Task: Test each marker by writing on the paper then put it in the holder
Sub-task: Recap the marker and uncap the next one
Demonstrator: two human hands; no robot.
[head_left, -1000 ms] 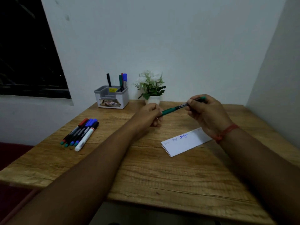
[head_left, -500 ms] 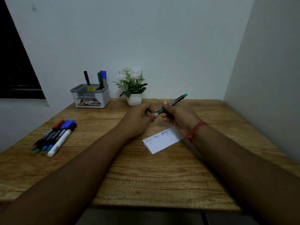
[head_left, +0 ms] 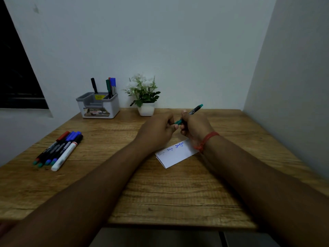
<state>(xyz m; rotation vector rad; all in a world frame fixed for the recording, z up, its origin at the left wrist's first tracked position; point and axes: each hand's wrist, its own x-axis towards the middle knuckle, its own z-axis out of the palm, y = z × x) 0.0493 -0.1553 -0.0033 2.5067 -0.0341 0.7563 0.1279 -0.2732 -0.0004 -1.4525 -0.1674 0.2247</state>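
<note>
Above the table's middle, both hands hold one green marker (head_left: 195, 110). My right hand (head_left: 194, 127) grips its dark barrel, the far end sticking up to the right. My left hand (head_left: 158, 130) pinches the green cap end (head_left: 178, 122) between the hands. Just below them lies a folded white paper (head_left: 175, 155) with three handwritten words on it. Several loose markers (head_left: 58, 148) lie side by side at the table's left. A grey and white holder (head_left: 98, 105) at the back left has three markers standing in it.
A small white pot with a green and white plant (head_left: 145, 97) stands at the back next to the holder. The wooden table (head_left: 169, 193) sits in a corner, with walls behind and on the right. A dark window is at the far left.
My hands came closer together around the green marker and lowered toward the paper. The camera view shifted, so everything on the table now sits further left.
</note>
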